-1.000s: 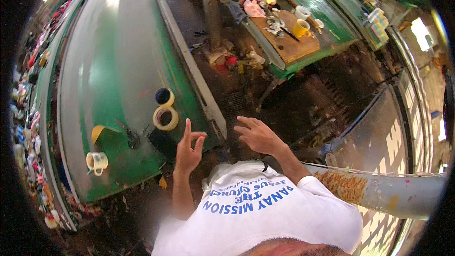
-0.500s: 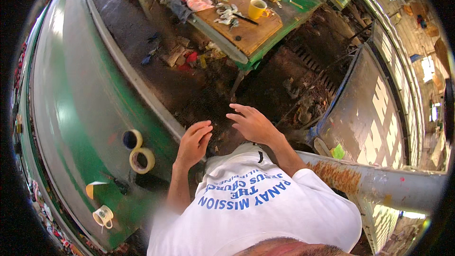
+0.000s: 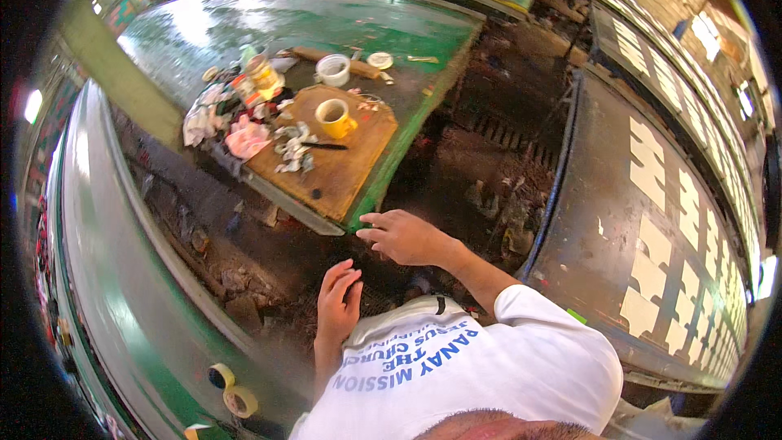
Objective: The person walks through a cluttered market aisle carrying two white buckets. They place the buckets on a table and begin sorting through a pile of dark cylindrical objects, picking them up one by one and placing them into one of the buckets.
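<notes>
My left hand is in the air in front of my white shirt, its fingers loosely curved and holding nothing I can see. Just beyond it on the right, my right hand reaches out, empty, its fingers a little apart, close to the near corner of a green table. It is not clear whether the fingertips touch that edge. On the corner lies a brown wooden board bearing a yellow mug, a thin black tool and crumpled whitish scraps.
Behind the board stand a white tub and a yellow jar, beside a pink rag and other cloths. Tape rolls lie on the long left table. A dark table with white cut-out shapes stands right. Debris litters the floor.
The view has swung so that the table with the board appears nearer and further left. The tape rolls have slid toward the lower edge. Both hands remain empty, the right now by the table corner.
</notes>
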